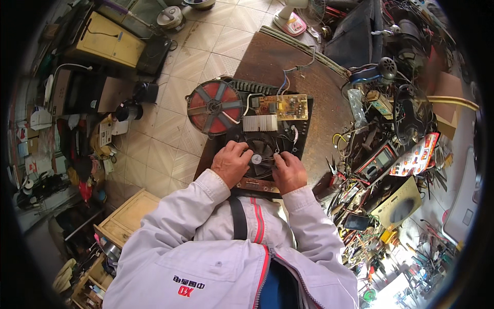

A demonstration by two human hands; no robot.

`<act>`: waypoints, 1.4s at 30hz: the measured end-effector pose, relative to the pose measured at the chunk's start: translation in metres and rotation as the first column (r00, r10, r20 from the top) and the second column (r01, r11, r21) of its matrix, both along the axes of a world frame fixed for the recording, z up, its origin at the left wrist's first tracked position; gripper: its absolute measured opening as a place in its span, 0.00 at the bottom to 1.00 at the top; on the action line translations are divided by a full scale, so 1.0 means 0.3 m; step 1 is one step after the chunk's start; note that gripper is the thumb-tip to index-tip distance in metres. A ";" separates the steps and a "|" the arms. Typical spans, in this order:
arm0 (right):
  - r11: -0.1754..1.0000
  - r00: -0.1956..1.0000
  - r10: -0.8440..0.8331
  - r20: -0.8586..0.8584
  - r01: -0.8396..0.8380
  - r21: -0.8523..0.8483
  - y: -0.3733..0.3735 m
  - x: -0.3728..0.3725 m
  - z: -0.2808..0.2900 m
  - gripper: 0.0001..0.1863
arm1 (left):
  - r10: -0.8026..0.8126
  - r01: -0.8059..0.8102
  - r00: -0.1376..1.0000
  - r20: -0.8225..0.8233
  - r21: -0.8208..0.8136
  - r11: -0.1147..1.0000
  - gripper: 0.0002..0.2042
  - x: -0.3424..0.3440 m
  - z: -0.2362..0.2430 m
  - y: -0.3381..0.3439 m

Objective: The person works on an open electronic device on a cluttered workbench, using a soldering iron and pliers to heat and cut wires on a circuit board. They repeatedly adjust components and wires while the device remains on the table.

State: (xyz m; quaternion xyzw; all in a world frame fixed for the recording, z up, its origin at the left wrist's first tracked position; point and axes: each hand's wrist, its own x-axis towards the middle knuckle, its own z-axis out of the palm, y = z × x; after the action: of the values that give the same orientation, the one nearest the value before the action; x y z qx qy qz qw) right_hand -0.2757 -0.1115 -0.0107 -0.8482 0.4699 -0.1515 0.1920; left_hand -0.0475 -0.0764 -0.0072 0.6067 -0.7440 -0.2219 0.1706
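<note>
An opened induction cooker base [307,116] lies in front of me with its parts exposed. My left hand [231,162] is closed, its fingertips gripping the left side of a small dark cooling fan [261,147] with a pale round hub. At the fan's right edge, my right hand [289,172] is pinched; what lies between its fingertips is hidden, and a thin wire runs close by. Beyond my hands are a white finned heat sink [260,123] and a yellowish circuit board [292,106]. A round red-and-grey coil [214,106] sits at the upper left, joined by white wires.
The cooker rests on a worn brown board [329,100]. To the right are a multimeter [380,162], pliers [335,172], a phone-like black slab [356,222] and heaped tools and cables. A wooden box [128,216] stands at left; tiled floor [170,126] lies beyond.
</note>
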 end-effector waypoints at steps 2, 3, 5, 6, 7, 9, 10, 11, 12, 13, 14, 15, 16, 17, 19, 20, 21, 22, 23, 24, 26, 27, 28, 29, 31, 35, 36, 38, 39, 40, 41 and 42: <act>0.993 0.993 -0.117 0.021 0.116 0.018 0.027 -0.036 0.028 0.20 | -0.049 0.049 0.999 0.014 -0.009 0.999 0.24 -0.027 -0.017 -0.014; 0.984 0.984 -0.177 0.030 0.176 0.028 0.046 -0.058 0.041 0.20 | -0.065 0.065 0.998 0.001 0.000 0.998 0.24 -0.038 -0.018 -0.022; 0.964 0.961 -0.264 0.085 0.260 0.059 0.084 -0.092 0.055 0.15 | -0.096 0.097 0.995 -0.025 0.016 0.995 0.25 -0.058 -0.017 -0.035; 0.952 0.948 -0.303 0.093 0.296 0.083 0.110 -0.107 0.055 0.14 | -0.114 0.115 0.993 -0.023 0.024 0.993 0.25 -0.067 -0.019 -0.043; 0.938 0.935 -0.341 0.100 0.331 0.107 0.132 -0.117 0.057 0.13 | -0.132 0.133 0.991 -0.020 0.031 0.991 0.25 -0.077 -0.021 -0.049; 0.923 0.920 -0.377 0.111 0.363 0.126 0.180 -0.122 0.046 0.12 | -0.161 0.161 0.987 -0.014 0.041 0.986 0.25 -0.098 -0.024 -0.059; 0.919 0.917 -0.384 0.111 0.367 0.142 0.203 -0.124 0.033 0.12 | -0.172 0.173 0.985 -0.011 0.044 0.984 0.25 -0.108 -0.025 -0.063; 0.915 0.914 -0.389 0.111 0.370 0.159 0.222 -0.124 0.023 0.12 | -0.183 0.183 0.983 -0.007 0.047 0.982 0.24 -0.117 -0.027 -0.067; 0.913 0.912 -0.393 0.116 0.373 0.162 0.235 -0.117 0.017 0.12 | -0.184 0.183 0.983 0.005 0.044 0.982 0.23 -0.123 -0.033 -0.068; 0.912 0.910 -0.396 0.121 0.375 0.166 0.248 -0.108 0.012 0.12 | -0.184 0.183 0.983 0.018 0.041 0.982 0.21 -0.128 -0.043 -0.069; 0.911 0.909 -0.398 0.127 0.375 0.170 0.259 -0.100 0.006 0.12 | -0.183 0.182 0.983 0.031 0.037 0.983 0.19 -0.130 -0.049 -0.070; 0.907 0.906 -0.404 0.128 0.378 0.184 0.269 -0.095 -0.001 0.12 | -0.183 0.182 0.983 0.030 0.040 0.983 0.19 -0.132 -0.050 -0.073; 0.903 0.903 -0.409 0.129 0.380 0.198 0.278 -0.091 -0.008 0.11 | -0.182 0.181 0.983 0.029 0.044 0.983 0.19 -0.130 -0.051 -0.075; 0.900 0.901 -0.413 0.131 0.381 0.213 0.285 -0.091 -0.013 0.11 | -0.180 0.178 0.983 0.028 0.047 0.983 0.19 -0.128 -0.051 -0.079; 0.917 0.907 -0.387 0.168 0.358 0.179 0.279 -0.094 -0.011 0.10 | -0.177 0.177 0.984 0.025 0.031 0.984 0.19 -0.127 -0.051 -0.082; 0.914 0.905 -0.391 0.170 0.360 0.188 0.282 -0.095 -0.014 0.10 | -0.172 0.171 0.985 0.031 0.026 0.985 0.18 -0.128 -0.053 -0.082; 0.912 0.903 -0.394 0.172 0.360 0.196 0.283 -0.098 -0.016 0.10 | -0.164 0.164 0.986 0.037 0.021 0.986 0.18 -0.130 -0.053 -0.081; 0.912 0.903 -0.393 0.173 0.360 0.194 0.283 -0.101 -0.017 0.10 | -0.157 0.156 0.987 0.035 0.013 0.988 0.18 -0.132 -0.056 -0.077; 0.913 0.903 -0.392 0.175 0.360 0.192 0.283 -0.104 -0.019 0.10 | -0.148 0.148 0.988 0.033 0.005 0.989 0.18 -0.133 -0.061 -0.071; 0.914 0.903 -0.392 0.175 0.360 0.190 0.283 -0.108 -0.019 0.10 | -0.141 0.141 0.990 0.029 -0.003 0.990 0.18 -0.136 -0.064 -0.067; 0.909 0.901 -0.399 0.170 0.364 0.201 0.280 -0.108 -0.011 0.09 | -0.113 0.113 0.994 0.006 -0.005 0.994 0.19 -0.131 -0.052 -0.067; 0.908 0.901 -0.401 0.168 0.365 0.207 0.280 -0.106 -0.010 0.09 | -0.097 0.097 0.995 -0.006 -0.005 0.995 0.19 -0.128 -0.047 -0.066; 0.908 0.902 -0.399 0.166 0.363 0.207 0.280 -0.107 -0.012 0.09 | -0.105 0.105 0.994 0.007 0.005 0.994 0.19 -0.130 -0.045 -0.071; 0.909 0.903 -0.396 0.163 0.361 0.207 0.281 -0.110 -0.015 0.09 | -0.113 0.112 0.993 0.020 0.015 0.994 0.19 -0.135 -0.044 -0.079; 0.911 0.906 -0.390 0.166 0.353 0.211 0.280 -0.110 -0.019 0.09 | -0.123 0.122 0.992 0.042 0.029 0.992 0.19 -0.135 -0.047 -0.085; 0.913 0.907 -0.382 0.177 0.340 0.225 0.282 -0.111 -0.018 0.09 | -0.140 0.138 0.988 0.057 0.046 0.989 0.18 -0.136 -0.056 -0.080; 0.915 0.908 -0.377 0.183 0.335 0.226 0.278 -0.111 -0.019 0.09 | -0.142 0.139 0.988 0.062 0.049 0.989 0.18 -0.134 -0.055 -0.081; 0.912 0.907 -0.379 0.182 0.334 0.237 0.275 -0.112 -0.017 0.09 | -0.157 0.153 0.986 0.060 0.069 0.986 0.18 -0.133 -0.051 -0.084; 0.911 0.907 -0.380 0.182 0.333 0.243 0.275 -0.113 -0.017 0.09 | -0.165 0.160 0.984 0.060 0.081 0.984 0.18 -0.133 -0.050 -0.085; 0.911 0.907 -0.379 0.183 0.332 0.243 0.274 -0.114 -0.019 0.09 | -0.161 0.156 0.985 0.065 0.079 0.985 0.18 -0.134 -0.051 -0.084; 0.912 0.907 -0.378 0.185 0.331 0.243 0.274 -0.115 -0.020 0.09 | -0.157 0.152 0.985 0.070 0.078 0.985 0.18 -0.135 -0.052 -0.084; 0.911 0.907 -0.380 0.184 0.332 0.243 0.275 -0.118 -0.021 0.09 | -0.155 0.150 0.985 0.073 0.077 0.986 0.18 -0.139 -0.055 -0.084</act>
State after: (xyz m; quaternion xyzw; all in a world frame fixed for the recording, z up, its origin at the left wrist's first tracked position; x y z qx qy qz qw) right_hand -0.3112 -0.0291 -0.0170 -0.7001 0.6054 -0.2306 0.3001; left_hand -0.0894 -0.1015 -0.0237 0.5619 -0.7862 -0.2363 0.1019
